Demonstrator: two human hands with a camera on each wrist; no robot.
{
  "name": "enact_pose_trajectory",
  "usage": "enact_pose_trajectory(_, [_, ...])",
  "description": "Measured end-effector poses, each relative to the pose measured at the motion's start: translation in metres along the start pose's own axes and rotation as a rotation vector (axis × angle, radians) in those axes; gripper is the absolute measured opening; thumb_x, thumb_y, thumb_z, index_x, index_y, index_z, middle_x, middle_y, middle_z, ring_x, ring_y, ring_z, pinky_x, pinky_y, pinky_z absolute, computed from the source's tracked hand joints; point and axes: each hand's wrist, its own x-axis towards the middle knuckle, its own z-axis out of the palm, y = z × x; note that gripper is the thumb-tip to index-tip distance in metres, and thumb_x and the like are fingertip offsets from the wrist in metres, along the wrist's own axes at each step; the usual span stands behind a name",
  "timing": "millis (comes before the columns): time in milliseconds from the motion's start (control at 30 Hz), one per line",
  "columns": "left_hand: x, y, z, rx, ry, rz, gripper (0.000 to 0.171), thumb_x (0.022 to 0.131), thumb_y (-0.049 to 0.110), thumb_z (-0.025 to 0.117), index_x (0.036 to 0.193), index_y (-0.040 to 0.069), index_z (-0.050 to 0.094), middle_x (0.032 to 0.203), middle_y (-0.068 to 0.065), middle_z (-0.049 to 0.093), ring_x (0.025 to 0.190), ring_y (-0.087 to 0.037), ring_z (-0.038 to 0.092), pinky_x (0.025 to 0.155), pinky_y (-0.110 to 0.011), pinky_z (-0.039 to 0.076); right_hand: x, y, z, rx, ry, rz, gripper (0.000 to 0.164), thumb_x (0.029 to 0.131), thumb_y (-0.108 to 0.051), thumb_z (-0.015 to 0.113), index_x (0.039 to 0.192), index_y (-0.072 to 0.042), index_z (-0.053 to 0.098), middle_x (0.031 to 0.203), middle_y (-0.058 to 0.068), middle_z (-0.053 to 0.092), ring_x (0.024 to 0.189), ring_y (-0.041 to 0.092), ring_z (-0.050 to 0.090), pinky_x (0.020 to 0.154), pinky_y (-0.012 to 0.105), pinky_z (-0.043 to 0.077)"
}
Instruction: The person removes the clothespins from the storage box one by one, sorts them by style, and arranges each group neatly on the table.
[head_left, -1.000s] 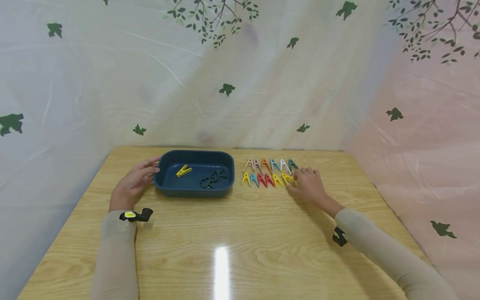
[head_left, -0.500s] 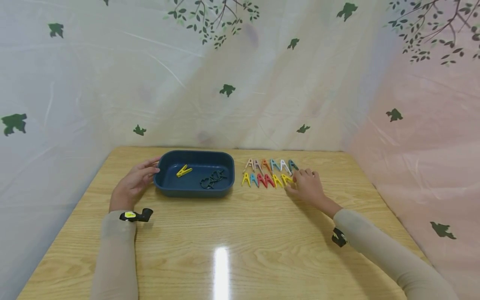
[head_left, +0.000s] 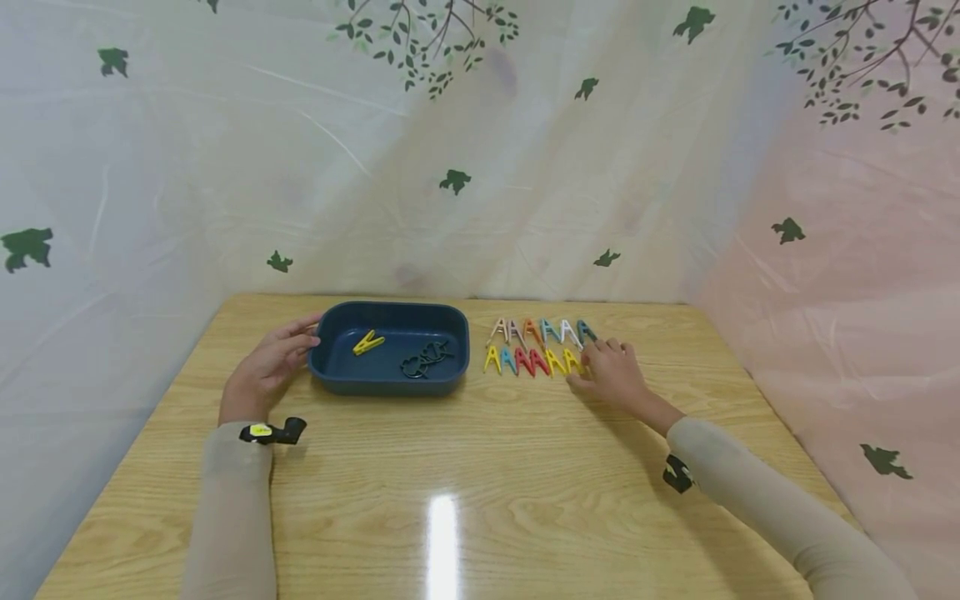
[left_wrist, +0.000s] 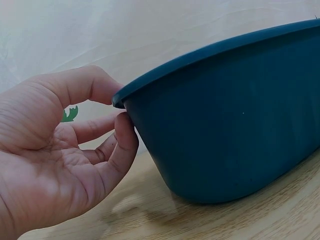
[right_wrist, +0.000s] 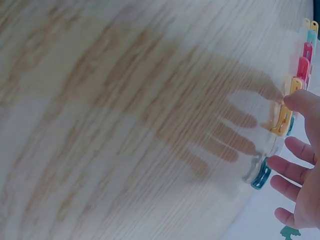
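My left hand [head_left: 272,362] grips the left rim of a dark blue plastic basin [head_left: 390,387]; in the left wrist view the thumb is at the rim and curled fingers lie beneath it. Inside the basin lie a yellow clothespin [head_left: 368,342] and dark looped pieces [head_left: 425,359], too small to name. On the right, my right hand [head_left: 618,375] is at the end of two rows of clothespins. Its thumb touches the last yellow clothespin [right_wrist: 283,120] of the near row, the other fingers spread apart. A dark teal clothespin [right_wrist: 261,175] stands close to the fingertips.
The far row has pink, orange, blue and white clothespins [head_left: 567,332]; the near row has yellow, blue and red clothespins [head_left: 531,361]. All rest on a wooden table [head_left: 375,483]. A pale cloth with green leaf prints [head_left: 454,180] hangs behind the table.
The last yellow clothespin of the near row has turned more upright, in line with its neighbours. My right hand has shifted slightly left and drawn clear of it a little. My left hand stays put.
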Motion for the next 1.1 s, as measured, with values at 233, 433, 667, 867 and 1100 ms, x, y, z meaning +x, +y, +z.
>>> enact_pose_trajectory(233, [-0.001,0.0,0.001,0.006,0.007,-0.001,0.063,0.103,0.0,0.055,0.16,0.006,0.029,0.125,0.01,0.057,0.098,-0.004,0.058,0.082,-0.016,0.053,0.008,-0.006,-0.001,0.01,0.008,-0.03,0.043,0.086,-0.044,0.079,0.101,-0.005,0.068,0.103,0.014,0.07,0.099,0.036,0.058,0.091,0.059,0.042])
enact_pose_trajectory(433, [-0.002,-0.001,0.001,-0.001,0.0,0.013,0.056,0.103,0.0,0.055,0.156,0.008,0.038,0.122,0.009,0.058,0.097,-0.004,0.059,0.082,-0.016,0.054,0.021,-0.02,-0.004,0.082,0.036,-0.074,0.039,0.089,-0.036,0.078,0.109,-0.004,0.068,0.108,0.015,0.07,0.101,0.036,0.059,0.096,0.063,0.04])
enact_pose_trajectory(667, [-0.001,-0.003,0.0,-0.02,-0.019,0.033,0.054,0.103,-0.002,0.054,0.154,0.008,0.041,0.121,0.006,0.062,0.099,-0.005,0.062,0.083,-0.017,0.055,0.044,-0.05,-0.014,0.16,0.051,-0.114,0.037,0.093,-0.03,0.075,0.116,-0.003,0.068,0.113,0.017,0.068,0.103,0.035,0.056,0.096,0.06,0.042])
enact_pose_trajectory(867, [-0.001,-0.003,0.0,0.011,-0.001,0.021,0.058,0.103,0.0,0.055,0.158,0.008,0.036,0.129,0.008,0.055,0.105,-0.003,0.058,0.086,-0.015,0.053,0.069,-0.082,-0.022,0.236,0.061,-0.165,0.033,0.095,-0.027,0.071,0.119,-0.005,0.069,0.118,0.014,0.07,0.11,0.033,0.058,0.098,0.058,0.042])
enact_pose_trajectory(1100, [0.0,-0.002,0.001,0.026,0.026,0.004,0.06,0.103,0.0,0.056,0.159,0.008,0.034,0.128,0.009,0.054,0.105,-0.003,0.058,0.086,-0.014,0.053,0.099,-0.13,-0.028,0.304,0.1,-0.305,0.032,0.094,-0.025,0.073,0.12,-0.004,0.07,0.119,0.012,0.071,0.116,0.033,0.062,0.105,0.055,0.045])
